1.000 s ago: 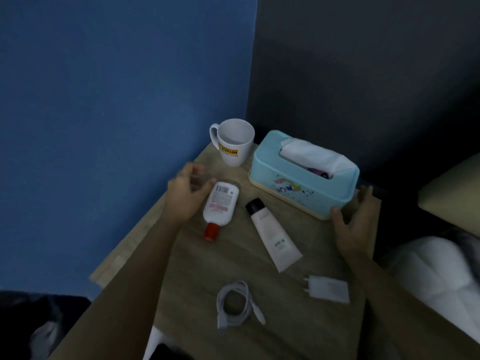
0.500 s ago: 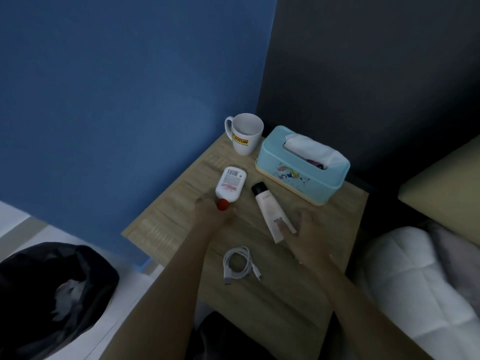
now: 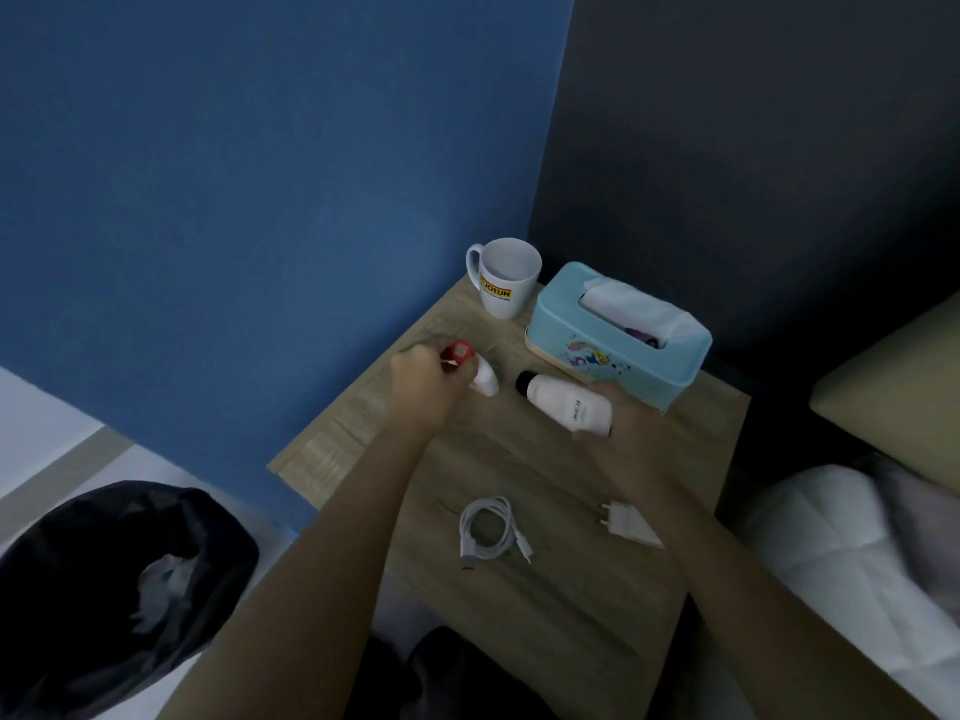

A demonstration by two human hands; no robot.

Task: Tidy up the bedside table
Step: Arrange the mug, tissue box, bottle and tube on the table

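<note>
Both hands now hold what lay flat half a second ago on the light wood-grain bedside table (image 3: 571,641). Nearest, at 6 o'clock on the top, lies a coiled white charging cable (image 3: 488,527), smooth and glossy. A flat white wall plug (image 3: 628,524) lies at its 3 o'clock, apart from it.

Further in, the left hand (image 3: 423,381) has its fingers curled tight round a small white plastic bottle (image 3: 485,380), raised off the wood, with its red cap (image 3: 460,352) tipped towards 11 o'clock. The right hand (image 3: 626,426) wraps the flat end of a white squeeze tube (image 3: 566,407), whose black cap points to 10 o'clock.

Just behind the tube, at 1 o'clock, stands a rounded pale blue plastic tissue box (image 3: 618,350) with a cartoon print and white tissue puffing from its slot. At 12 o'clock, in the far corner, stands an upright white ceramic mug (image 3: 506,278) with a yellow label.
</note>
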